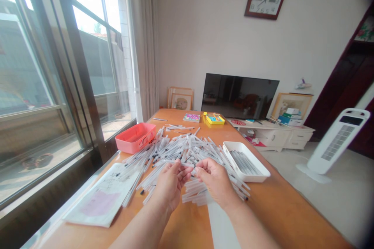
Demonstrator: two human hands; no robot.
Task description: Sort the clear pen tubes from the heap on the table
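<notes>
A big heap of clear plastic pens point(187, 149) with dark tips lies spread over the orange wooden table point(277, 210). My left hand point(169, 183) and my right hand point(214, 181) hover over the near edge of the heap, fingertips almost touching. Both hands are pinched on one thin clear pen point(189, 166) held between them. A white tray point(247, 161) to the right holds several pens laid side by side. A pink tray point(136, 137) stands at the left of the heap; what is inside it does not show.
Papers point(102, 198) lie at the table's near left. A book point(191, 117) and a yellow box point(214, 119) sit at the far end. Beyond are a television point(239, 95), a low white cabinet point(277, 136), a white fan heater point(336, 140) and large windows point(43, 66).
</notes>
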